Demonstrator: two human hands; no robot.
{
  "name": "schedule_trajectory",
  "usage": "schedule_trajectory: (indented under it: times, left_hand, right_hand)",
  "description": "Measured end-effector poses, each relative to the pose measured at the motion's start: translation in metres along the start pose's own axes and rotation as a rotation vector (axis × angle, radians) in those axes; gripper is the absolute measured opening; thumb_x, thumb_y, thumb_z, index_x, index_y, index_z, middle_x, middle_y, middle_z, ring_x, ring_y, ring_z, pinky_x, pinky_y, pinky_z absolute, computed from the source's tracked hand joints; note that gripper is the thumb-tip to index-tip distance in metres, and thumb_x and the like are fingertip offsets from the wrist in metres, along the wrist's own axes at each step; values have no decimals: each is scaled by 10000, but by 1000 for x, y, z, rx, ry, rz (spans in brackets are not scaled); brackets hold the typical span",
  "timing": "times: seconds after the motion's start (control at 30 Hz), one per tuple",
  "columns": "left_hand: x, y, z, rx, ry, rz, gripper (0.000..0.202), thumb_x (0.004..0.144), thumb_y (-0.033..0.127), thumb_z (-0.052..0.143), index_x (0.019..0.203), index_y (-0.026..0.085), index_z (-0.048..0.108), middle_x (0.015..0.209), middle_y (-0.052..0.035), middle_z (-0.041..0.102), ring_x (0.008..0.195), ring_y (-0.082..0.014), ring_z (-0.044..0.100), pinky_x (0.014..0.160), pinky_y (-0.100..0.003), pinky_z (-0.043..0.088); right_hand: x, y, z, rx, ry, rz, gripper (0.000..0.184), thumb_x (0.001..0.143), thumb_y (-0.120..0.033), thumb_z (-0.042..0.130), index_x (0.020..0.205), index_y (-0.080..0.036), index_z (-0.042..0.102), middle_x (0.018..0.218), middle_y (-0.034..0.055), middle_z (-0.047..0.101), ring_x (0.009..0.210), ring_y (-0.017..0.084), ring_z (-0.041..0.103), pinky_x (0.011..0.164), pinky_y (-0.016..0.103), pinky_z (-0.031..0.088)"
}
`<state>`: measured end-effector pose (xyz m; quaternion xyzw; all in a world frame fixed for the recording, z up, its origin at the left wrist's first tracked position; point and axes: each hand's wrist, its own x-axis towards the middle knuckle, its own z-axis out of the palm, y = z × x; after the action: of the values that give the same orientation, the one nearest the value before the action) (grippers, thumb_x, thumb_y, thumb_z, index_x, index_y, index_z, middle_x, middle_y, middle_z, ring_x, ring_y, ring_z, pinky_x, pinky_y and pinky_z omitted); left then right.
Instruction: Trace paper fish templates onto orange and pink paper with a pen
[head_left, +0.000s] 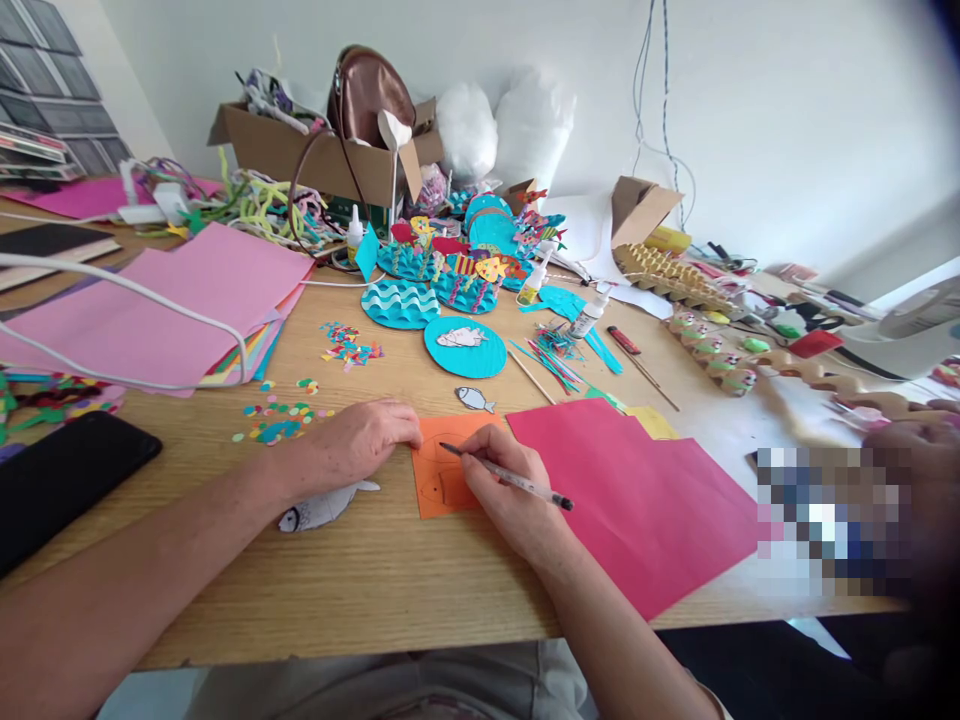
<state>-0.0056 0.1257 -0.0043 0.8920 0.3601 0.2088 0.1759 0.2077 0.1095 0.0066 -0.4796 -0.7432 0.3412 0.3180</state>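
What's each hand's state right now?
Left hand: at the edge of the orange paper; open or closed, can't tell.
Right hand: closed, holding the pen.

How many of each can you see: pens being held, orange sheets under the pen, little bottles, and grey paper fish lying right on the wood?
Held pen: 1
Orange sheet: 1
Little bottles: 3 that I can make out
Grey paper fish on the wood: 2
Total: 7

The right grip [523,515] holds a pen [537,489] over orange paper [431,503], the left grip [367,437] touching its edge.
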Motion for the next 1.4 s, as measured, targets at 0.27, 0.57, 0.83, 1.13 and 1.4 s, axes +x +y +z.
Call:
schedule_trajectory:
  times: [0.27,0.57,0.83,1.13,1.4]
  left_hand:
    - [-1,2,-2,-1,-6,-14,338,828,0,355,906,175,634,940,-22,624,901,-138,552,813,-233,399]
    - [0,4,-3,3,-2,-16,384,781,-41,332,895,164,636,935,-27,622,906,-138,552,819,-235,401]
    - [-1,1,-1,4,4,-5,378,793,-28,330,888,177,633,931,-17,618,895,-131,550,807,-233,400]
    - [-1,0,-1,-19,-1,-9,365,804,-22,335,894,172,631,932,-23,615,900,-134,546,814,-241,397]
    - [-1,0,0,-16,-1,-27,359,812,-17,345,911,172,634,943,-24,615,903,-136,547,819,-237,396]
  right_hand:
    - [5,-2,6,9,-16,33,77,737,-212,484,731,-193,559,529,-52,503,460,84,423,443,191,311]
    - [4,-2,5,-18,-8,4,60,720,-188,468,681,-199,512,513,-61,466,453,87,408,455,200,307]
    - [0,4,1,-8,-52,27,76,679,-135,448,665,-204,477,511,-73,440,459,84,369,440,199,257]
    - [-1,4,0,19,-46,44,65,717,-164,454,688,-205,496,524,-64,457,469,91,392,447,205,272]
    - [3,4,6,8,-9,49,68,748,-224,487,740,-200,550,551,-52,517,473,89,424,452,200,305]
